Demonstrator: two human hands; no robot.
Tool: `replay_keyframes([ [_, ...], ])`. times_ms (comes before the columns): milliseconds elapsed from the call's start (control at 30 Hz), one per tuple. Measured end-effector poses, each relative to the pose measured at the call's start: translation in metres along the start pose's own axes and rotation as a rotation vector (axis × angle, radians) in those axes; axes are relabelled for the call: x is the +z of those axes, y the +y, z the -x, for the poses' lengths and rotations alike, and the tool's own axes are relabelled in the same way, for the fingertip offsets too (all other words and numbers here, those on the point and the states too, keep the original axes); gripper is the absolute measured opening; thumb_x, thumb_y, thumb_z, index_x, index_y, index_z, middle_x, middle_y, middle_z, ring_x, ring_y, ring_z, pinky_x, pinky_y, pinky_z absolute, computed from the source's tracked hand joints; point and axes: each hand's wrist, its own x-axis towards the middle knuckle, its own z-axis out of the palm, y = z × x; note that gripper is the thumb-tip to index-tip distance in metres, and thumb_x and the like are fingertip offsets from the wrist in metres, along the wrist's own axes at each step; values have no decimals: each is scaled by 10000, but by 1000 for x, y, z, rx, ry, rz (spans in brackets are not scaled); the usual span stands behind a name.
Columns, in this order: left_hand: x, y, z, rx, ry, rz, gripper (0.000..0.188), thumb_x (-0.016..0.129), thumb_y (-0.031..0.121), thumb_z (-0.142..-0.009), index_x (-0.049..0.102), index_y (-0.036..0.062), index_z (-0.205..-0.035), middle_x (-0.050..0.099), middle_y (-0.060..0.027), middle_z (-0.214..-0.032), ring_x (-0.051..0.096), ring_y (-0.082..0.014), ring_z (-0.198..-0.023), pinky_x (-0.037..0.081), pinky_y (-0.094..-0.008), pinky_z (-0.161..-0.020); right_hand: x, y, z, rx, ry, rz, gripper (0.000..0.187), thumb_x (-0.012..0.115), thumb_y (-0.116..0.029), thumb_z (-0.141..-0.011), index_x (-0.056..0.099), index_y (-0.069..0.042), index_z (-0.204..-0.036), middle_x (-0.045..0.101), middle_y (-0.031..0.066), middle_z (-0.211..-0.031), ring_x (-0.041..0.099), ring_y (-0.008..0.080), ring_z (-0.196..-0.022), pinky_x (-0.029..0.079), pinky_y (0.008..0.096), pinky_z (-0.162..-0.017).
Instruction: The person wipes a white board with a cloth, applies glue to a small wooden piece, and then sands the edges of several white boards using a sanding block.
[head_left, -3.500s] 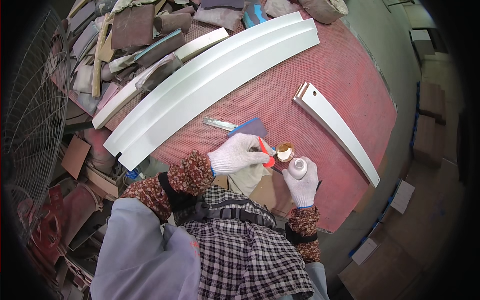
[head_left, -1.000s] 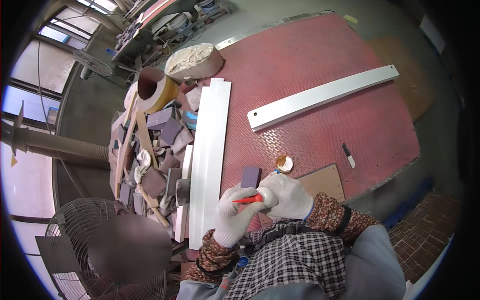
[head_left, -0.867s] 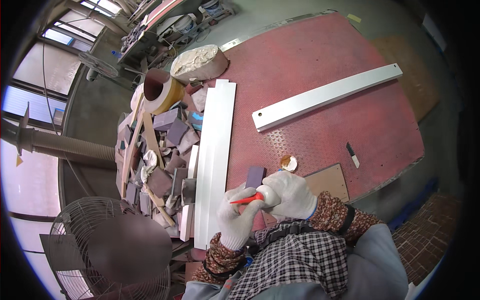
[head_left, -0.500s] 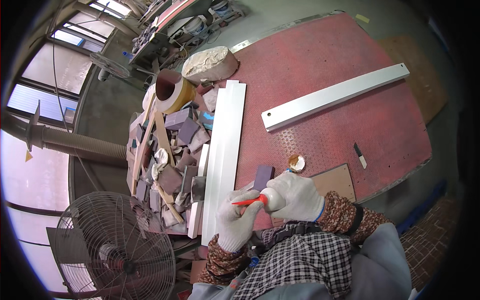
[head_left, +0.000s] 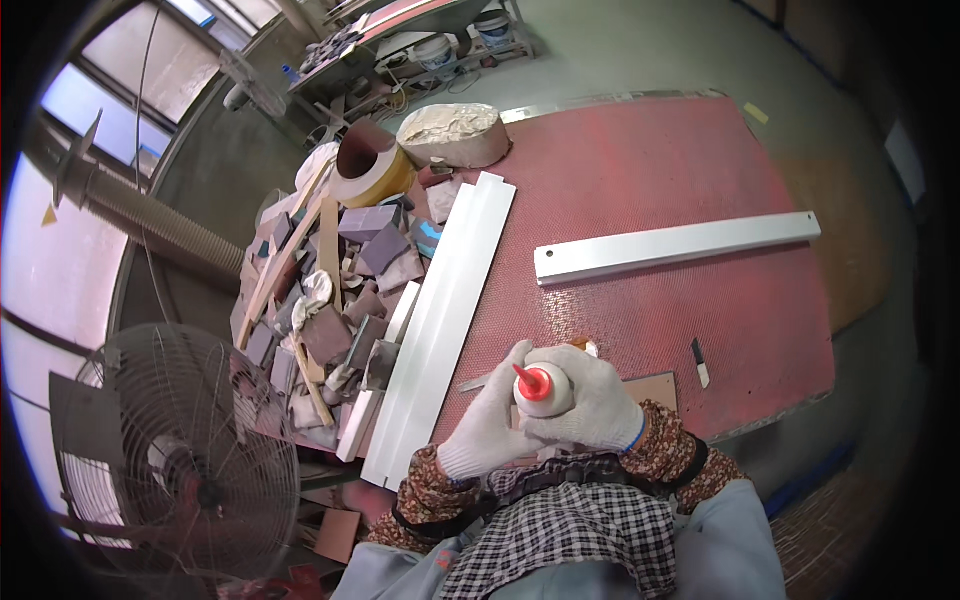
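My right hand (head_left: 590, 405), in a white knit glove, grips a white squeeze bottle (head_left: 547, 392) with a red cap. My left hand (head_left: 490, 415), also gloved, has its fingers at the red cap (head_left: 527, 381) on the bottle's tip. Both hands hover over the near edge of the red table (head_left: 660, 170), just right of two long white moulding strips (head_left: 440, 320) lying side by side. A single white strip (head_left: 675, 247) lies crosswise farther out. A thin metal blade (head_left: 478, 382) peeks from under my left hand.
A heap of sanding blocks and wood scraps (head_left: 330, 300) fills the table's left side, with a large tape roll (head_left: 365, 165) and a lumpy sack (head_left: 455, 135) behind. A small knife (head_left: 700, 362) and brown board (head_left: 655, 388) lie at right. A floor fan (head_left: 190, 460) stands at left.
The red item at my left fingers now shows as the cap on the bottle's tip. Both hands have drawn close together around the bottle; the view shifted slightly.
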Motion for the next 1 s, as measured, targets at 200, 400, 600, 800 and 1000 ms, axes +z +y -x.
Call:
replay_keyframes([
  [200,30,-23,-17,171,126,205,1194,911,153,-854,87,48,-1711,374,-153,-1637,433,-243,-1515,342,-402,-1287,5,8,2,104,89,90,756,988,-184,-645,668,-9,-1307,654,141,-1307,686,267,-1172,560,416,-1023],
  [400,20,-10,-17,254,336,-25,939,946,140,-777,442,33,-1562,600,-149,-1387,628,-272,-1305,511,-392,-1132,-1,-12,-3,-84,87,473,776,1031,-274,-645,672,-14,-1282,650,166,-1275,687,321,-1128,579,440,-999],
  [600,17,-19,-25,404,546,-230,715,948,153,-715,606,38,-1333,662,-156,-1210,690,-328,-1100,574,-414,-953,-7,-42,-2,-6,141,459,569,989,-132,-714,681,-12,-1177,675,79,-1012,661,143,-823,564,293,-730],
  [800,3,-8,-14,409,515,-299,410,876,112,-676,721,77,-1054,713,-116,-1012,678,-372,-1006,548,-434,-883,1,-55,-10,132,166,527,392,966,-86,-732,730,-9,-1035,673,50,-925,609,110,-734,532,274,-675],
  [1000,-1,-14,-12,491,441,-308,358,858,139,-719,732,91,-1050,719,-101,-999,681,-347,-1039,552,-454,-919,0,-66,-16,177,110,532,288,896,-45,-772,747,-1,-1015,678,63,-930,624,118,-771,518,272,-668],
])
